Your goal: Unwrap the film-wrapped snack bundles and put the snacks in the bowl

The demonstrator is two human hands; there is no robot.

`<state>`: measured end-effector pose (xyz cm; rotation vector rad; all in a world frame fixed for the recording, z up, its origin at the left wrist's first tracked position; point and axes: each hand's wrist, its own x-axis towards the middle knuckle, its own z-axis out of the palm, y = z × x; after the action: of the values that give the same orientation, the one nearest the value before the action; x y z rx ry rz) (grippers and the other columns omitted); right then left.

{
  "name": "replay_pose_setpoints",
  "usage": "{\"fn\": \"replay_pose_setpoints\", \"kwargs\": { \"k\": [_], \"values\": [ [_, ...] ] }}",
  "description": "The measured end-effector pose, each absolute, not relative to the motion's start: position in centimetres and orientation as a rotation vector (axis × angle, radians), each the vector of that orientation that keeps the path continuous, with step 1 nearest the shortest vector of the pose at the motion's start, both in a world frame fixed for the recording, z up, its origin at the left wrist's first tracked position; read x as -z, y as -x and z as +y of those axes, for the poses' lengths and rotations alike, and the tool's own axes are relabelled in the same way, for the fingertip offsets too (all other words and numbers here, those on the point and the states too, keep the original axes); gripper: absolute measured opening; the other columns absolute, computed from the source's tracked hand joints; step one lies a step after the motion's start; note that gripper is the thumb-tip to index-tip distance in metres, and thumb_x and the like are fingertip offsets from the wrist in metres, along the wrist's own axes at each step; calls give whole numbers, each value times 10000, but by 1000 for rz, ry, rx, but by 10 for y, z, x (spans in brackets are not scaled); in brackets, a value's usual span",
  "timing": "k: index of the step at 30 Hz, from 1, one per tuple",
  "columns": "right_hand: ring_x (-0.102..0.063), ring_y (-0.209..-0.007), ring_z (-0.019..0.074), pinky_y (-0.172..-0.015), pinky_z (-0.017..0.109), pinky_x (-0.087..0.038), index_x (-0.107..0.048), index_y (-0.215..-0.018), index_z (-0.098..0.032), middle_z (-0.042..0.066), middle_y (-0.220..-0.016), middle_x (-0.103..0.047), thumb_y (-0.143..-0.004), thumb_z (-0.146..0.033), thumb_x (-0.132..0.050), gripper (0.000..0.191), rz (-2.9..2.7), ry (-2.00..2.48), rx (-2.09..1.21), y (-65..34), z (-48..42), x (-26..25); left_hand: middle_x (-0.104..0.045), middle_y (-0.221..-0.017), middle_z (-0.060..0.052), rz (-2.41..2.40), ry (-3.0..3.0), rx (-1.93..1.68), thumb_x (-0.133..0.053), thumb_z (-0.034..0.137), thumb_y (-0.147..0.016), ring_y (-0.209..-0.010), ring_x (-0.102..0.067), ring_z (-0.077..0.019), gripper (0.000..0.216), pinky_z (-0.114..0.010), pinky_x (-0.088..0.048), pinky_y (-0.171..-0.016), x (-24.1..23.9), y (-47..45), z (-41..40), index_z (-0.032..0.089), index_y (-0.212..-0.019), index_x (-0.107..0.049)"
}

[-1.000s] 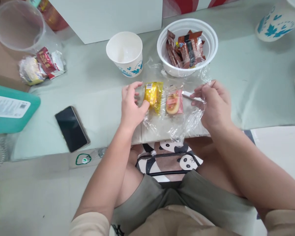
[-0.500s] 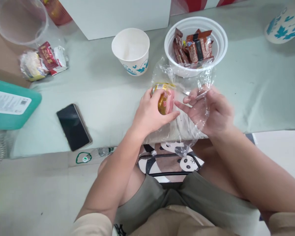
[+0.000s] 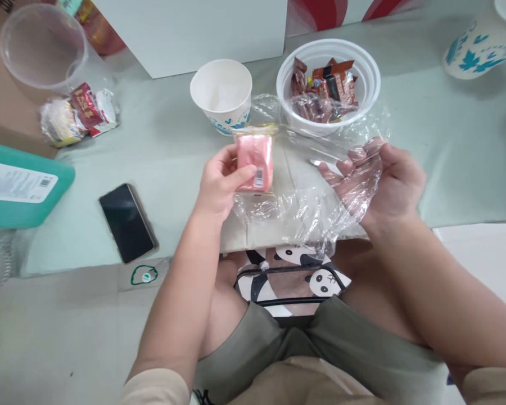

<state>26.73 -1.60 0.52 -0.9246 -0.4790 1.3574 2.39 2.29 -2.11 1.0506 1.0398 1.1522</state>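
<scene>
Just left of the frame's centre, the left hand (image 3: 219, 180) has a pink packet (image 3: 255, 152) pinched, thumb flat across its face near the barcode and fingers behind; a yellow edge along its top suggests a second wrapper under it. The packet sits just below the paper cup (image 3: 221, 93), over the left end of a crumpled clear plastic bag (image 3: 299, 211). Right of centre, the right hand (image 3: 390, 188) is half curled, palm turned up, with a fold of the bag's film caught between thumb and fingers. By those fingertips lies a narrow white strip (image 3: 324, 165), and whether it is gripped too I cannot tell. A flat, gentle thumb seems best here: enough to keep stacked wrappers from sliding apart, not enough to crush what is inside. The film would be easier to manage drawn open and off the white bowl (image 3: 328, 127) at upper centre, whose rim it overlaps, with that stiff strip angled away from the thin plastic so it does not snag.
</scene>
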Motion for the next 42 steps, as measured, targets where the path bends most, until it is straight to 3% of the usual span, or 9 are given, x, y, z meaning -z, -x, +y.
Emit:
{"fn": "replay_pose_setpoints", "kwargs": {
  "k": [6,12,16,21,27,35,42],
  "values": [
    [-550,-663,157,-905,480,-576,-502,-700,-245,-21,-702,-492,-798,-331,-653,200,-453,958,-1329,-275,-12,2,-728,-797,-4,937,-744,-1231,-879,325,-606,-715,-689,-159,278,-301,-617,-686,11,-12,26,239,-816,-717],
    [-551,-655,153,-837,440,-582,-482,-701,-238,-29,-668,-485,-816,-328,-644,218,-368,973,-1287,-282,-9,6,-755,-949,-12,860,-612,-1272,-735,418,-721,-1120,-712,-241,206,-343,-623,-817,7,-11,21,305,-885,-683],
    [-551,-639,141,-810,413,-580,-469,-724,-235,-41,-665,-481,-846,-325,-630,222,-325,985,-1247,-285,-8,9,-764,-1077,-10,799,-583,-1249,-736,486,-734,-1188,-686,-230,336,-347,-600,-939,2,-11,19,322,-1021,-678],
    [-509,-587,117,-728,358,-564,-449,-714,-231,-53,-646,-457,-827,-297,-624,218,-330,1023,-1209,-287,-6,10,-756,-1159,-55,915,-827,-1239,-677,699,-740,-1208,-682,-286,540,-457,-604,-907,3,-4,23,352,-1153,-661],
    [-410,-530,108,-565,278,-442,-434,-681,-237,-57,-600,-395,-721,-309,-620,204,-263,1124,-1106,-288,-3,4,-745,-1224,-77,993,-1018,-1157,-561,801,-754,-1282,-655,-311,571,-494,-612,-915,9,10,28,346,-1081,-677],
    [-465,-592,136,-598,315,-346,-499,-643,-226,-21,-593,-509,-832,-263,-570,205,-1091,1597,-1026,-273,-14,5,-704,-1368,-71,1017,-930,-1143,-605,771,-770,-1204,-698,-298,597,-389,-640,-804,1,5,21,332,-1164,-697],
    [-433,-611,130,-616,317,-317,-437,-665,-223,-32,-604,-475,-828,-277,-522,191,-1400,1682,-1043,-263,-13,-2,-722,-1151,-23,1111,-986,-1238,-790,538,-732,-955,-729,-233,469,-369,-611,-743,-14,-29,25,345,-1126,-624]
  ]
}}
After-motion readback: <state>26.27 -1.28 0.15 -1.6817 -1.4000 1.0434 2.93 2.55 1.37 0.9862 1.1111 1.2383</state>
